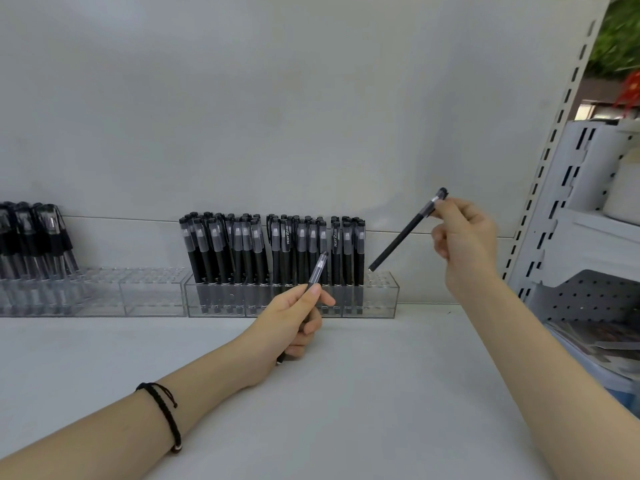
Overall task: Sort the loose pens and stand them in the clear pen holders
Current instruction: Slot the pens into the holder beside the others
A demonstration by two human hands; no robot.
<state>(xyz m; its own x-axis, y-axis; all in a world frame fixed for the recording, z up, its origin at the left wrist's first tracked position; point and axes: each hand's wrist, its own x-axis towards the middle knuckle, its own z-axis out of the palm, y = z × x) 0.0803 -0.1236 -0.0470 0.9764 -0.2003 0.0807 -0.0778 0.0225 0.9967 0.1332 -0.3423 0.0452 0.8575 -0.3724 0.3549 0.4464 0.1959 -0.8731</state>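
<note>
Big white shelf [346, 393] takes up most of the view, with a plain white back panel [277, 98] behind it and a slotted upright [554, 133] on the right edge. Along the back sits a row of clear pen holders: the left holder [104, 296], with a bunch of black pens [31, 237] only at its far left end and the rest of its holes bare, and just beside it the middle holder [381, 299], packed with standing black pens [273, 251], caps up, except for a few open holes at its right end.

Both forearms reach in from the bottom, well apart. There's a black braided bracelet [166, 414] on the left wrist.

The right hand [464, 237] is up high, pinching the cap end of a black pen [405, 233] between thumb and fingers. That pen runs diagonally, cap up and to the right, butt end pointing down-left and hovering right above the open holes of the middle holder. Can't tell if it's touching the holder.

The left hand [294, 317] is lower, in front of the middle holder, fingers closed around a second pen [317, 270]. Its clear cap end sticks up and to the right, overlapping the standing pens in view, and the other end pokes out below the palm, pointing down-left at the shelf.
</note>
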